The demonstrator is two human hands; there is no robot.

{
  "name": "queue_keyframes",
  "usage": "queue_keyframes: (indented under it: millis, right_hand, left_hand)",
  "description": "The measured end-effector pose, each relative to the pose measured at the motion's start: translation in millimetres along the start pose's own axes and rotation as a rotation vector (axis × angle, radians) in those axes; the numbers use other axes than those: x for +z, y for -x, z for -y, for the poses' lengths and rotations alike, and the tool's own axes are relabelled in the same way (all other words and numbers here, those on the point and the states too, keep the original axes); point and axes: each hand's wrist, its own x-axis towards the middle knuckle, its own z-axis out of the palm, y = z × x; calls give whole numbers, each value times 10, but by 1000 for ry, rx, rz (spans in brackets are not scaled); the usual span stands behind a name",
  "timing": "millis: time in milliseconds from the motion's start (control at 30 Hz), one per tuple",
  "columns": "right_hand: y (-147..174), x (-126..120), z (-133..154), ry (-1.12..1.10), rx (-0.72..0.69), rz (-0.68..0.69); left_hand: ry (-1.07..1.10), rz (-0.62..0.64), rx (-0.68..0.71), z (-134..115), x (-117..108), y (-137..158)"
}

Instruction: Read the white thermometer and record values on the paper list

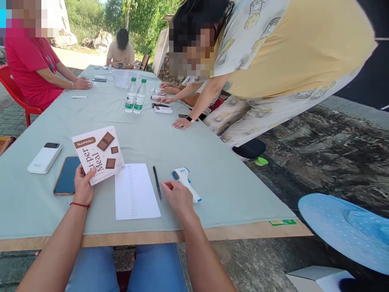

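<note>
My left hand (83, 186) grips a white snack box (100, 156) by its lower left part. The box has chocolate squares and the words NutriMotion and Meal on its face, and is tilted above the table. Its lower right corner overlaps a white paper sheet (138, 198) with a column of small writing. Loosely curled, with a gap between thumb and forefinger, my right hand (178, 196) hovers just right of a black pen (157, 182); nothing shows in it. Partly behind this hand lies a white and blue infrared thermometer (182, 175). A phone (66, 176) lies beside my left hand.
A white power bank (45, 158) lies at the left. Two water bottles (135, 97) and a clear plastic basin (121, 78) stand farther up the table (231, 194). One person leans over the right edge, a hand (181, 123) on the cloth; others sit around.
</note>
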Motion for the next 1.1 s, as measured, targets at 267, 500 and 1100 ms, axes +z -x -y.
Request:
queue_keyframes:
  millis: [267,500,1100]
  right_hand:
    - [-96,13,236,214,56,174]
    - [-256,-15,283,-571,86,-90]
    - [-401,697,541,-876,44,-73]
  left_hand:
    - [3,-29,-20,8,27,12]
    - [9,-34,-42,6,44,39]
    - [23,-46,-72,-6,91,105]
